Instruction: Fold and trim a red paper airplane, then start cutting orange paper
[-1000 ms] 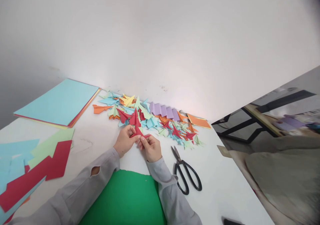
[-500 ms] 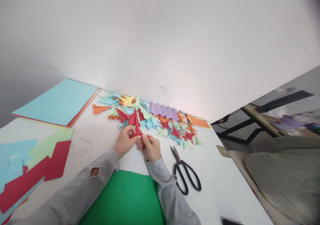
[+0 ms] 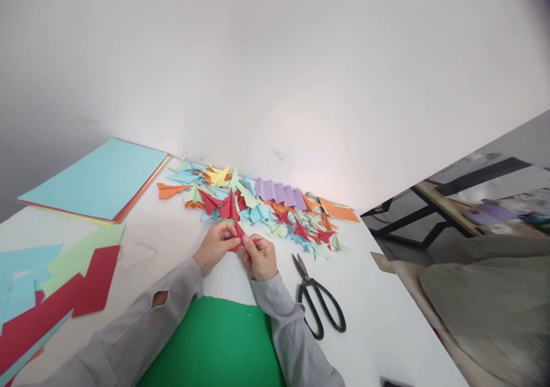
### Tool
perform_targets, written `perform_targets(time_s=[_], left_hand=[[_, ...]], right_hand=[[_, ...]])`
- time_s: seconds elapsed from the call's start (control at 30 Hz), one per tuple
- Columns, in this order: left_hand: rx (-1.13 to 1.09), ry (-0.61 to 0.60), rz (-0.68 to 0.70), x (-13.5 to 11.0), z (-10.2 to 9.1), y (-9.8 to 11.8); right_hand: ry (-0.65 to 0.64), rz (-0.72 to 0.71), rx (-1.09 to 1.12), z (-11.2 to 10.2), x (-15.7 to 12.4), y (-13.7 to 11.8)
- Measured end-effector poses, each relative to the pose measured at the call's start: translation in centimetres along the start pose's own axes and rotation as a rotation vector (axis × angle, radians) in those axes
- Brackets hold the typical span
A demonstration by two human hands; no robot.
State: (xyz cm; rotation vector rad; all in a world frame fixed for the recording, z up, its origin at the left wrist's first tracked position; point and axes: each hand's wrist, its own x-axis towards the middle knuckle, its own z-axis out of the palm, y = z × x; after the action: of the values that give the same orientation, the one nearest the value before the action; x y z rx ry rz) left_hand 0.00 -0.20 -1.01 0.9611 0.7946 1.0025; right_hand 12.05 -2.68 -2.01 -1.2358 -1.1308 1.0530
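Between my two hands is a small piece of folded red paper (image 3: 239, 232), pinched from both sides above the white table. My left hand (image 3: 215, 247) grips its left side with thumb and fingers. On the other side, my right hand (image 3: 260, 256) pinches it, the fingertips of both hands close together. Parts of the paper are hidden behind the fingers. Just beyond my hands lies a heap of small folded paper planes (image 3: 258, 212) in red, blue, green, orange and yellow. A red paper plane (image 3: 230, 206) is nearest to my fingers.
Black-handled scissors (image 3: 320, 301) lie to the right. A pleated purple paper (image 3: 279, 193) and orange paper (image 3: 339, 210) rest near the wall. At left are stacked blue sheets (image 3: 97, 178) and red paper pieces (image 3: 98, 278). Something green (image 3: 219, 347) is below my forearms.
The red paper has turned slightly between my fingers, and its shape looks different. My hands stay almost in place. The whole view has shifted a little.
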Motion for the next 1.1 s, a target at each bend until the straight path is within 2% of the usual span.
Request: perform_targets(time_s=[0.2, 0.43, 0.67, 0.77, 0.97, 1.1], left_hand=[[-0.022, -0.039, 0.048, -0.04, 0.03, 0.2], [-0.095, -0.021, 0.018, 0.05, -0.33, 0.26], [-0.075, 0.015, 0.003, 0.01, -0.4, 0.17], [-0.029, 0.042, 0.012, -0.05, -0.27, 0.39], [0.037, 0.151, 0.053, -0.01, -0.22, 0.47], [-0.03, 0.142, 0.048, 0.04, -0.15, 0.16]], right_hand=[[0.085, -0.028, -0.012, 0.09, -0.21, -0.02], [0.168, -0.217, -0.195, 0.47, -0.69, 0.65], [0.138, -0.312, -0.297, 0.19, -0.86, 0.66], [0.12, -0.262, -0.24, 0.28, -0.81, 0.44], [0.003, -0.051, 0.019, 0.86, -0.46, 0.41], [-0.006, -0.014, 0.062, 0.91, -0.35, 0.65]])
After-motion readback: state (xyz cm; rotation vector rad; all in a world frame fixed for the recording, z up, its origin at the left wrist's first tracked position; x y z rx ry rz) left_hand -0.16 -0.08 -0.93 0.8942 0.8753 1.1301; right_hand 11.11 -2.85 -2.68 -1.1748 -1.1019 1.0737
